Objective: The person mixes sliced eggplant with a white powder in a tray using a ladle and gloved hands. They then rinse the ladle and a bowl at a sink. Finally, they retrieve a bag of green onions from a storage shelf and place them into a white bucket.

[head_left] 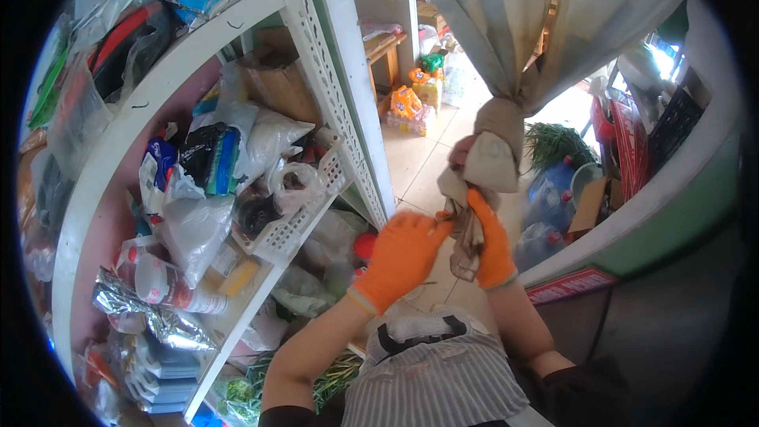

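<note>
A greyish curtain point(498, 18) hangs in the doorway, its lower part gathered into a knotted bundle point(495, 160). My left hand point(403, 261), in an orange knit glove, pinches the left edge of the bundle's hanging end. On the other side, my right hand point(493, 243), gloved the same way, grips that fabric end, with the fingers pointing up along it. The cloth's creased tip point(464, 264) dangles between both hands. A striped apron point(436, 373) covers my front.
Left stands a white shelf point(261, 284) packed with bags, a perforated plastic basket point(290, 231) and a plastic jar point(160, 284). Bottle packs point(409, 115) sit on the tiled floor beyond. At right are green stalks point(557, 145), large blue bottles point(548, 190) and a cardboard box point(587, 207).
</note>
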Available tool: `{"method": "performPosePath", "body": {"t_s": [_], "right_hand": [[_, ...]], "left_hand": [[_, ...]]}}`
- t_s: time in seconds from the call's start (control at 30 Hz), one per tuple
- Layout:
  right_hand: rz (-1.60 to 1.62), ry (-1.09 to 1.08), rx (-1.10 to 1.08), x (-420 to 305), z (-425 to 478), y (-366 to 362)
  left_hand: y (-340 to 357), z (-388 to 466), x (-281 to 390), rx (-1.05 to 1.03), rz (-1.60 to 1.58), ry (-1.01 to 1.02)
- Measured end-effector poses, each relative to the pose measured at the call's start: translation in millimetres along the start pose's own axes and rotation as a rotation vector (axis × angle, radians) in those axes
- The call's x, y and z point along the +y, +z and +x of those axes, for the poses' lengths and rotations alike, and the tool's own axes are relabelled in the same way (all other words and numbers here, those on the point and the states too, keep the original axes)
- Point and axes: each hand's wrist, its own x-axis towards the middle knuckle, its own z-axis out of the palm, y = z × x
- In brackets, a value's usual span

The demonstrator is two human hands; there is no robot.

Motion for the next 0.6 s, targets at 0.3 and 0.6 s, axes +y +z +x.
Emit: {"method": "performPosePath", "body": {"t_s": [0.3, 0.6], "right_hand": [[-0.368, -0.094, 0.203, 36, -8, 56], [0.310, -0.038, -0.219, -2, -6, 5]], "left_hand": [[80, -13, -12, -0.035, 0.097, -0.035], [-14, 20, 12, 0.366, -1.748, -0.173]]}}
